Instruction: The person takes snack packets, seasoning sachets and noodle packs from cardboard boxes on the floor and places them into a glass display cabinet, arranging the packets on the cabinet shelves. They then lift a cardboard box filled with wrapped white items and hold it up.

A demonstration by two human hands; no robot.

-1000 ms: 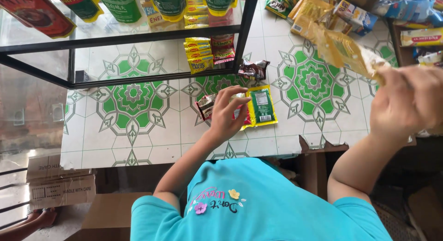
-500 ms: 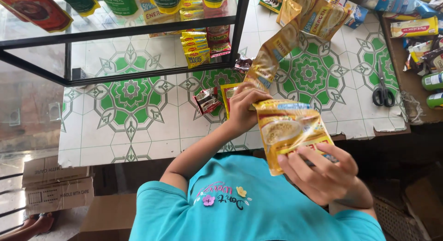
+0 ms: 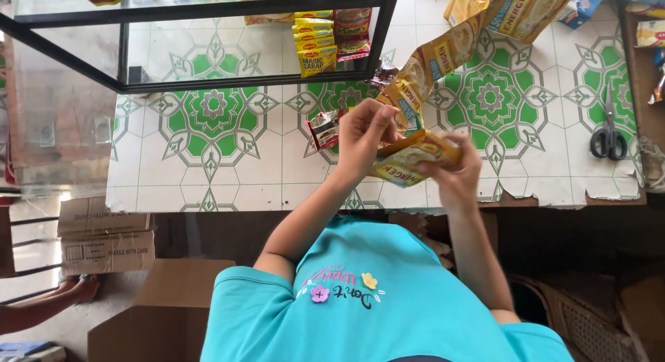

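Both hands [image 3: 409, 151] hold a sachet strip [image 3: 443, 54] running up-right.

A counter [image 3: 208, 168] covered in white and green patterned sheeting fills the upper frame. A black-framed glass case [image 3: 208, 78] stands upper left. Cardboard boxes [image 3: 104, 234] sit lower left on the grey floor [image 3: 62, 331].

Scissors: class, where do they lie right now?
In the head view, the scissors lie at the far right of the green-patterned table, apart from both hands.
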